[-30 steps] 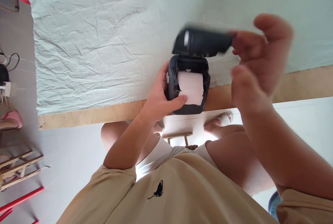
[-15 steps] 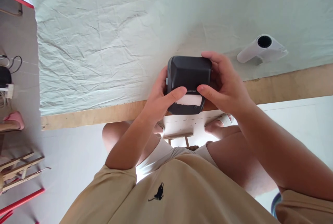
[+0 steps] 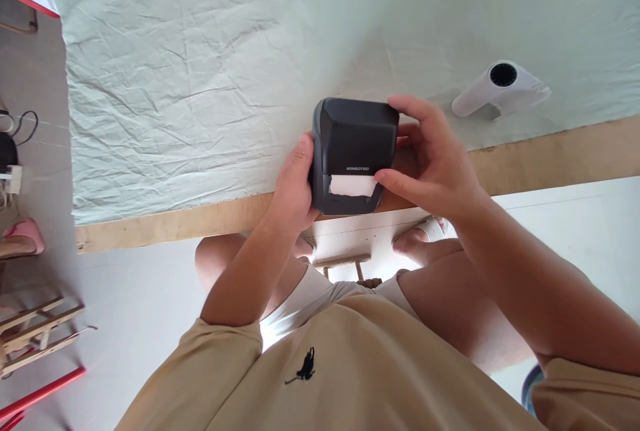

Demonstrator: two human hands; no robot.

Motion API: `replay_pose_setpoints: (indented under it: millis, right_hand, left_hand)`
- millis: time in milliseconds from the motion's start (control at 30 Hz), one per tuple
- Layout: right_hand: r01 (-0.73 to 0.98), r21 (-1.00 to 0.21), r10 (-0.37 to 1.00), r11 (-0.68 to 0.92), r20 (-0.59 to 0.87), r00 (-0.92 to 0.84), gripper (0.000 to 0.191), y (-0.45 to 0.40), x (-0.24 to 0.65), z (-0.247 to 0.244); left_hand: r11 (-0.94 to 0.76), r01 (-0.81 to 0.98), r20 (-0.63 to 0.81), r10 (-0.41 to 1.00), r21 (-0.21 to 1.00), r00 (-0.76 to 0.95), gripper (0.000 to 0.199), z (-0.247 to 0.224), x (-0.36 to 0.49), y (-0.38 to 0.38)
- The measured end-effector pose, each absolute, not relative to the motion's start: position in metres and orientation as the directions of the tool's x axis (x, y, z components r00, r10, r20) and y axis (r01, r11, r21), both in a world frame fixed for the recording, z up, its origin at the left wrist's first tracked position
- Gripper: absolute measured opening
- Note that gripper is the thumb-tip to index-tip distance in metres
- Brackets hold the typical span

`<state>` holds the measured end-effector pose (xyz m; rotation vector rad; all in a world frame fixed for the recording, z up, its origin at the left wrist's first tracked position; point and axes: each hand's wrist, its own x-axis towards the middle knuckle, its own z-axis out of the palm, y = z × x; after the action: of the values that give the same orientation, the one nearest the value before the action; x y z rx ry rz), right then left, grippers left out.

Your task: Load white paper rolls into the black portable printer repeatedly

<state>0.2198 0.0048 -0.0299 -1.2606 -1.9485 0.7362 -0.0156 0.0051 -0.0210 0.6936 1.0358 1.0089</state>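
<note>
Between my two hands is a black label printer [image 3: 359,134], held above the near edge of the table. A strip of white label paper [image 3: 353,185] shows in its front slot, below the printed brand name. My left hand [image 3: 295,181] is closed against the printer's left side, its thumb lying along that edge; its other fingers are hidden behind. My right hand [image 3: 435,157] grips the right side, with the thumb at the paper's right end and a finger on the far right corner.
A pale green cloth [image 3: 200,84] covers the table, with a bare wooden edge [image 3: 175,224] in front. On the cloth to the right lies a white handheld device [image 3: 480,94] with a dark round end. Wooden racks [image 3: 40,334] and a pink slipper [image 3: 27,237] are on the floor at left.
The printer has shifted slightly left and away from me, turning a little. My left thumb has moved off its front onto the left side, uncovering the brand name and more of the paper.
</note>
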Motion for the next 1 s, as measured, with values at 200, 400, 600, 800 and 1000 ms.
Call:
replay_pose_setpoints:
  millis: [200, 400, 600, 800, 1000]
  right_hand:
    - [0.543, -0.721, 0.902, 0.431, 0.336, -0.271, 0.073, 0.006, 0.222, -0.008]
    - [0.416, -0.845, 0.942, 0.336, 0.312, -0.127, 0.043, 0.002, 0.211, 0.011]
    - [0.479, -0.791, 0.859, 0.381, 0.494, 0.133, 0.008, 0.005, 0.189, 0.025]
    - [0.774, -0.439, 0.882, 0.456, 0.339, -0.328, 0.014, 0.01, 0.197, 0.022]
    - [0.678, -0.602, 0.897, 0.422, 0.172, -0.406, 0.036, 0.016, 0.208, 0.031]
  left_hand:
    - [0.378, -0.35, -0.37, 0.924, 0.857, 0.093, 0.058, -0.017, -0.012, 0.007]
    - [0.346, -0.337, -0.313, 0.938, 0.875, 0.15, 0.053, -0.018, -0.013, 0.006]
    - [0.269, -0.237, -0.252, 0.962, 0.933, 0.101, 0.055, -0.014, -0.015, 0.002]
    - [0.279, -0.256, -0.196, 0.931, 0.925, 0.307, 0.066, -0.013, -0.02, 0.002]
    - [0.296, -0.25, -0.241, 0.943, 0.922, 0.231, 0.062, -0.008, -0.014, 0.002]
